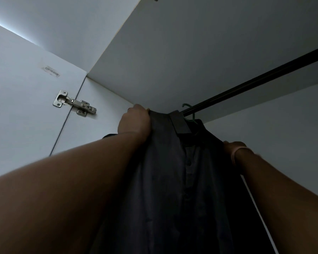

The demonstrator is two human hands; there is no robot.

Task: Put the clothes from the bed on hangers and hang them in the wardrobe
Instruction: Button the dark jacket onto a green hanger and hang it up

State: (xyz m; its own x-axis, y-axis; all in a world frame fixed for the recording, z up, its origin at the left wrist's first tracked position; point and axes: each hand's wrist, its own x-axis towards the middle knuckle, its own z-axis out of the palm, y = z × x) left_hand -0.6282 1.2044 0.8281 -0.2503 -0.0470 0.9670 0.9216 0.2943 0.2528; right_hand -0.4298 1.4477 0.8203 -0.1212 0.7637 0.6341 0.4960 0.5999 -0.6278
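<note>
Left hand (134,119) pinches the left shoulder of one dark shirt (173,180); the right hand (234,146) holds its right shoulder, fingers hidden behind the cloth. Soft, light and limp, the shirt is probably best held at the shoulders. It hangs on one green hanger (188,111), hooked over the single dark rail (255,81) far right. One steel hinge (74,103) sits left.

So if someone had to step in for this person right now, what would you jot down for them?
Left hand: grips the dark shirt at its left shoulder.
Right hand: at the shirt's right shoulder, mostly hidden; grip unclear.
The shirt is on a green hanger, whose hook is over the black wardrobe rail.
Done: this shirt is on its hanger and on the rail.
Left: let go, then see to any clothes on the bed, which is out of view.
</note>
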